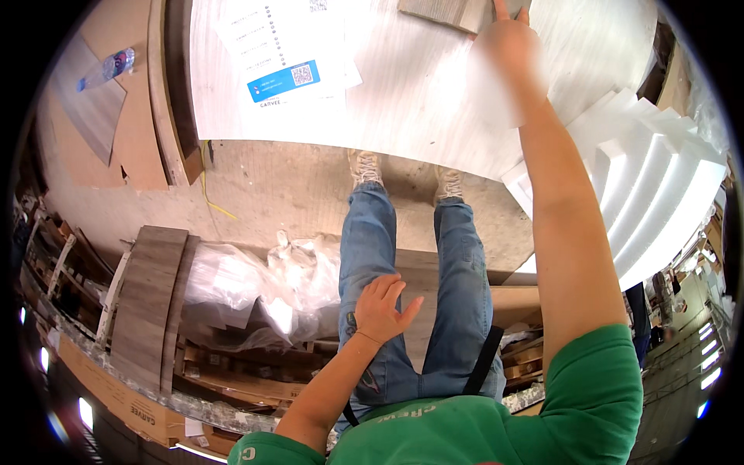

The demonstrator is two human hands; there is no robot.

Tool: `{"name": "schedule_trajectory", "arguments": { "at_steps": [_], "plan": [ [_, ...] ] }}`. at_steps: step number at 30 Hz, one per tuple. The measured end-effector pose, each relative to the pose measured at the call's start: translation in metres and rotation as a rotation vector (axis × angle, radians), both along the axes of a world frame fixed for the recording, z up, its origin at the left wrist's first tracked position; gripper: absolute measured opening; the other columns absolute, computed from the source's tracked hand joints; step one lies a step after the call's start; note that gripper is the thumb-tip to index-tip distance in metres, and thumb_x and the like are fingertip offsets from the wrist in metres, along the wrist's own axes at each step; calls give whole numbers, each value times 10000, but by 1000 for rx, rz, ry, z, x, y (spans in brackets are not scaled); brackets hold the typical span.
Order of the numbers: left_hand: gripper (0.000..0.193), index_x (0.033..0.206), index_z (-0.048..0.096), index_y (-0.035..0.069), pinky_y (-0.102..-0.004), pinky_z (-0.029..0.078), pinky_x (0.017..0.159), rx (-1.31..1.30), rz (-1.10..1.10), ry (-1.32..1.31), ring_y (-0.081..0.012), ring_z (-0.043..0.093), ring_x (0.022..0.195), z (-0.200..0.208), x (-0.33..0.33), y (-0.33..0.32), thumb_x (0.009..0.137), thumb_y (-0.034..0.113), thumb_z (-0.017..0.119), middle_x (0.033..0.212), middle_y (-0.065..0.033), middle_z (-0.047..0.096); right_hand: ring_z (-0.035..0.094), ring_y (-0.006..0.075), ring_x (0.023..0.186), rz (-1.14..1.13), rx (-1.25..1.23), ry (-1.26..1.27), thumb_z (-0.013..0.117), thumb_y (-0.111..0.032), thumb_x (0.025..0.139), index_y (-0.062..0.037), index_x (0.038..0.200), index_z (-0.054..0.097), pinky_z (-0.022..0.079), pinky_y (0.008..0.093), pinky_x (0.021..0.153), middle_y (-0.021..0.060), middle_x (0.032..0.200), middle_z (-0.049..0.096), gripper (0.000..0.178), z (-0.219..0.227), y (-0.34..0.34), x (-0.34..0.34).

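My left hand [380,307] lies on my left thigh over the blue jeans, its fingers stretched and the thumb held apart, with nothing in it. Far ahead, at the top edge of the head view, my right hand [510,50] reaches to the end of a small wood-grain board [446,11]. Two of its fingers point forward, apart from each other; the rest of the hand is smeared. The board rests on a large pale wood-grain panel [434,93]. Left of it on the panel lie a printed paper sheet [240,39] and a blue card [283,80].
White foam sheets [643,178] stand stacked at the right. Cardboard [77,147] with a plastic bottle [106,70] on it is at the far left. Grey-brown boards [147,302] and clear plastic wrap [263,279] lie beside my left leg. A yellow strap [213,203] trails on the floor.
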State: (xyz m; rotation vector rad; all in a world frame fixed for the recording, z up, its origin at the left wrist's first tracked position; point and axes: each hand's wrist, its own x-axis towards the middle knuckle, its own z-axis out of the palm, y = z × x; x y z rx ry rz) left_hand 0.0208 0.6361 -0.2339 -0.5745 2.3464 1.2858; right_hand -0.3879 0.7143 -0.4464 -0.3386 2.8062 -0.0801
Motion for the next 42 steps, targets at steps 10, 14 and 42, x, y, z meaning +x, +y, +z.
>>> {"name": "schedule_trajectory", "arguments": {
  "at_steps": [10, 14, 42],
  "plan": [
    [326, 835, 578, 23, -335, 465, 690, -6, 13, -15, -268, 577, 818, 0, -1, 7, 669, 269, 713, 921, -111, 596, 367, 445, 1175, 92, -315, 58, 801, -279, 571, -240, 1352, 285, 388, 432, 956, 325, 1306, 294, 937, 1, 33, -16],
    [323, 835, 580, 31, -339, 466, 684, -13, 8, -26, -267, 577, 822, 1, -5, 9, 666, 271, 715, 922, -106, 597, 376, 426, 1179, 75, -289, 1, 820, -341, 509, -189, 1377, 208, 392, 418, 958, 331, 1324, 253, 1073, 4, 36, -22],
    [342, 888, 622, 36, -337, 472, 700, -32, 88, -211, -240, 601, 808, 2, -17, 25, 717, 323, 699, 871, -92, 636, 460, 387, 1006, -369, -200, 39, 746, -302, 500, -178, 1309, 307, 402, 441, 847, 260, 1067, 445, 929, 151, 72, 54]
  ]
}}
